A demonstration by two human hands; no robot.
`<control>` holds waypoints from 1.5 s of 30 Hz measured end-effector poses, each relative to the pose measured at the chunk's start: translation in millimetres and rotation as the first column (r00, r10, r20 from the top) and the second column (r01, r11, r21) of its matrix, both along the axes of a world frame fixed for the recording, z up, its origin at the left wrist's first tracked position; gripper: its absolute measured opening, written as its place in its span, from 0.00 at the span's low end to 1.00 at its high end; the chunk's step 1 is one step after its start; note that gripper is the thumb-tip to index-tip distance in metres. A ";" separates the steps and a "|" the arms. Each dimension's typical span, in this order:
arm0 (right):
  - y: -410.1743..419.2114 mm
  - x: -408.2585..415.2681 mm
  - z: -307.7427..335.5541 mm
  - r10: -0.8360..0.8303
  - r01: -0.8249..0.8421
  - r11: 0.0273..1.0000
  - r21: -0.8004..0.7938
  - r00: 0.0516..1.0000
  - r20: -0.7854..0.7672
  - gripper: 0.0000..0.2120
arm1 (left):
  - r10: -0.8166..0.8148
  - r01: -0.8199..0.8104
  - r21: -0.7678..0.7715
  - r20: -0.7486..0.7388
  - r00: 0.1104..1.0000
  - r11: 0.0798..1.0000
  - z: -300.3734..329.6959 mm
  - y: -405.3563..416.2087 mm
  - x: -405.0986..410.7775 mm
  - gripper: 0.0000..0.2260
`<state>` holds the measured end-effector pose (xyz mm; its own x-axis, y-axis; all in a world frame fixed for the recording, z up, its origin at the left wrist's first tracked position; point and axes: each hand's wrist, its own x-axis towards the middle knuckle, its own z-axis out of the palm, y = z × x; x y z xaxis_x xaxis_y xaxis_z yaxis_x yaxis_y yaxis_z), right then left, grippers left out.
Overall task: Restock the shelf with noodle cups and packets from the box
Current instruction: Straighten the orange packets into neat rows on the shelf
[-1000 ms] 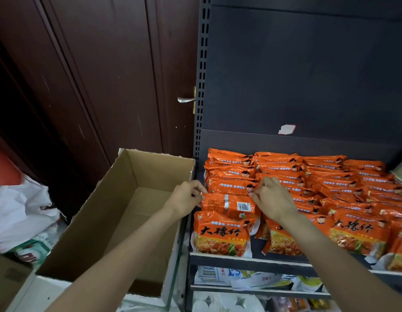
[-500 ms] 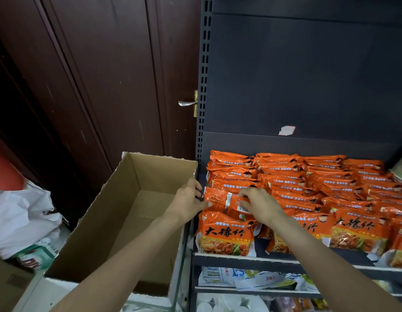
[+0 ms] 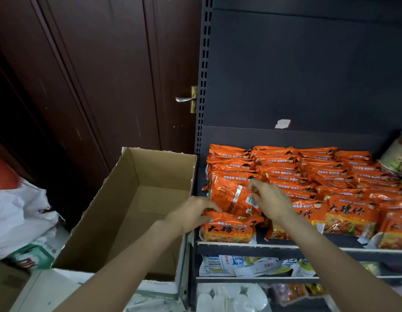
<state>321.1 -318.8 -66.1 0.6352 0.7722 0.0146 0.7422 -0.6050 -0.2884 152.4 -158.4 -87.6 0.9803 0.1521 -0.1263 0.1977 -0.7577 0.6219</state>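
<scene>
An orange noodle packet lies back side up, tilted, at the left front of the shelf, on top of the leftmost column of like packets, its barcode label turned toward the right. The right hand grips the packet's right end, fingers curled over its top edge and thumb beside the barcode. The left hand sits at the packet's lower left corner, fingers curled, pinching the top edge of the front packet that stands face-forward at the shelf lip; whether it also touches the tilted packet cannot be told. Behind and to the right, rows of orange packets fill the shelf in overlapping columns back to the dark back panel, and the front ones show large black characters. At the far right edge a pale packet of another kind pokes into view. Just left of the shelf upright stands an open cardboard box, no packets showing in the part of its inside that is visible, its near right rim beside the left forearm. Under the top shelf, a lower shelf holds white and blue packets, and below that sit white lidded cups. Left of the box lies a white plastic bag, and a dark wooden door with a metal handle stands behind.
</scene>
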 end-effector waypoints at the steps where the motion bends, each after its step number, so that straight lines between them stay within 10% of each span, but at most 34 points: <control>1: -3.5 -1.3 -0.3 -0.005 0.005 1.000 0.009 1.000 0.007 0.06 | 0.017 -0.017 0.011 0.020 1.000 1.000 0.1 -1.7 -2.8 0.16; 11: -19.6 -17.9 0.4 0.260 -0.263 0.965 0.014 0.960 0.105 0.37 | 0.126 -0.134 0.154 0.058 0.990 0.979 4.4 -28.9 -27.6 0.13; 23: -22.3 -28.3 5.5 0.234 -0.224 0.970 -0.097 0.965 0.116 0.29 | 0.397 -0.396 -0.040 0.035 0.917 0.917 2.0 -52.7 -39.4 0.19; 37: -8.8 -46.7 13.3 0.154 -0.175 0.962 0.209 0.982 0.111 0.15 | 0.285 -0.283 -0.082 0.008 0.959 0.956 -0.4 -39.5 -42.2 0.27; 45: -13.0 -44.5 5.0 -0.046 0.023 0.993 -0.112 0.976 -0.211 0.19 | 0.256 -0.256 -0.093 -0.012 0.967 0.962 -3.4 -31.0 -42.6 0.21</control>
